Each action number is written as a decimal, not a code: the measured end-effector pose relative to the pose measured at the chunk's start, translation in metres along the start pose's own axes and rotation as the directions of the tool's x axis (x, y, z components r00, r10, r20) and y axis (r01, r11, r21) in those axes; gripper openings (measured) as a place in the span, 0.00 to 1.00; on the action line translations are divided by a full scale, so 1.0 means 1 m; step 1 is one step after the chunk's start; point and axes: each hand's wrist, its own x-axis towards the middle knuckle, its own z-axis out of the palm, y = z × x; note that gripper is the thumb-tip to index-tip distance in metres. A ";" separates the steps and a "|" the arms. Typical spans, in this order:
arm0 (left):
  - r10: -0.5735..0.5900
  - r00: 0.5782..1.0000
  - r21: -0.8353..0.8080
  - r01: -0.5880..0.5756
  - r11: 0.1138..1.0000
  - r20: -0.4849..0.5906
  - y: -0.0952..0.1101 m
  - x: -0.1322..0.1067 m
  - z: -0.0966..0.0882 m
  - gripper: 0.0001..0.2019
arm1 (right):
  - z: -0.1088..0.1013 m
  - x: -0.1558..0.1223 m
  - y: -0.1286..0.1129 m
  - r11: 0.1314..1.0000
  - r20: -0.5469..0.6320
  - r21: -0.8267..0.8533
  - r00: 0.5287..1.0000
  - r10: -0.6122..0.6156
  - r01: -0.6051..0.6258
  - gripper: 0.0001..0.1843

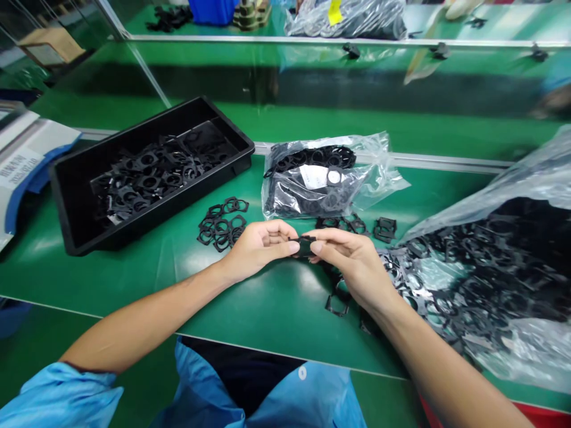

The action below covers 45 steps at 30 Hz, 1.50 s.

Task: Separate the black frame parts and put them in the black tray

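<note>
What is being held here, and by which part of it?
A small black plastic part, pinched at its left end by the left hand and at its right end by the right hand, above the green table.

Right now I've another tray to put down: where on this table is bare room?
Bare green: the near edge between tray and left forearm, and a smaller patch under the left hand and right hand, which hold a part. Crowded: rings beside the tray, loose parts spilling from the big bag at right.

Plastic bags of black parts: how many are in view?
3: a small bag at centre, a large bag at right, another bag on the far bench; more may be hidden.
</note>
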 end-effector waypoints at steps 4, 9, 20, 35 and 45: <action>-0.010 1.000 -0.009 0.010 1.000 0.009 0.000 0.000 0.001 0.16 | -0.001 0.000 0.002 1.000 -0.005 0.000 1.000 0.002 -0.002 0.15; -0.010 1.000 0.021 0.009 1.000 0.019 0.001 -0.001 0.001 0.15 | 0.003 -0.002 0.003 0.999 0.016 -0.034 1.000 -0.009 0.009 0.16; -0.002 0.975 0.008 0.000 1.000 0.224 0.001 -0.001 -0.005 0.17 | 0.010 -0.005 -0.002 0.997 0.091 0.066 0.995 0.036 -0.042 0.15; -0.027 0.996 -0.068 0.033 0.997 0.088 -0.004 0.000 -0.005 0.17 | 0.006 -0.002 0.000 0.999 -0.080 0.043 0.997 0.009 -0.005 0.21; -0.121 0.967 -0.101 0.147 0.984 0.224 0.001 0.002 -0.008 0.19 | 0.005 -0.002 0.003 0.998 -0.046 0.040 0.998 -0.052 0.054 0.16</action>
